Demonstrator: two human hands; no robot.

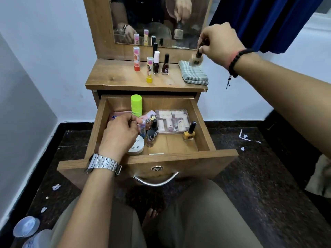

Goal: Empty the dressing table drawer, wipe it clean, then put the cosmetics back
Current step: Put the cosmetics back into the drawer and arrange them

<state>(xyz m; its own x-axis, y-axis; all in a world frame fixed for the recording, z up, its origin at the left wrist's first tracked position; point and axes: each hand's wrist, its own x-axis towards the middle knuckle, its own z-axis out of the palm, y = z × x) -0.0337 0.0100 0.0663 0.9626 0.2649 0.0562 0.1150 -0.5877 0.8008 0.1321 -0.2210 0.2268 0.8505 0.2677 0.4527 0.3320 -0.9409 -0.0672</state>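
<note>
Above the folded cloth [195, 73], right hand [220, 42] pinches a bottle [196, 59]: set upright beside it; left hand [121, 133] grips a drawer [204, 122] tube [142, 128].

You have five bottles standing on the tabletop [125, 77] at twelve o'clock, one folded cloth [195, 73] at one o'clock, one open drawer [179, 144].

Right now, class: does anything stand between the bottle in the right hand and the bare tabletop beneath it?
Yes. The folded striped cloth lies on the tabletop directly under the bottle that the right hand holds by its cap.
</note>
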